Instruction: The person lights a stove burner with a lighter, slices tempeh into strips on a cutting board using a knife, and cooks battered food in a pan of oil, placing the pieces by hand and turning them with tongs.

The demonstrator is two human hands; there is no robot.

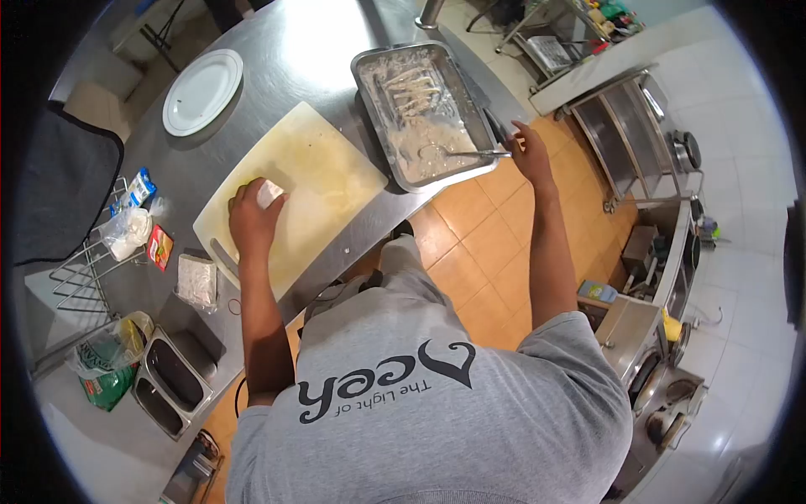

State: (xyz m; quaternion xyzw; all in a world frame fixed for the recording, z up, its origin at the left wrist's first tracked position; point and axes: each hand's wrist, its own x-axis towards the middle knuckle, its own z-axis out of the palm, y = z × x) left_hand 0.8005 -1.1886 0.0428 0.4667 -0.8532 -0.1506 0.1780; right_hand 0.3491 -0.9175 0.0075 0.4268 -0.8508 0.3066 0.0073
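My left hand (253, 217) is closed around a small white block (269, 194) over the left part of the pale cutting board (323, 181). A knife (225, 259) lies at the board's lower left edge. To the right stands a metal tray (397, 160) holding a pale, wet mixture (428, 139) and several light strips (411, 91). A metal utensil (478, 154) rests in the tray with its handle over the right rim. Beside that handle is my right hand (527, 151), fingers apart, with nothing visible in it.
A white plate (202, 92) sits at the back left of the steel table (269, 71). A wrapped white block (197, 281) lies left of the board. Small packets (159, 247), a wire rack (80, 277) and metal containers (174, 370) are farther left. Shelving (617, 139) stands at right.
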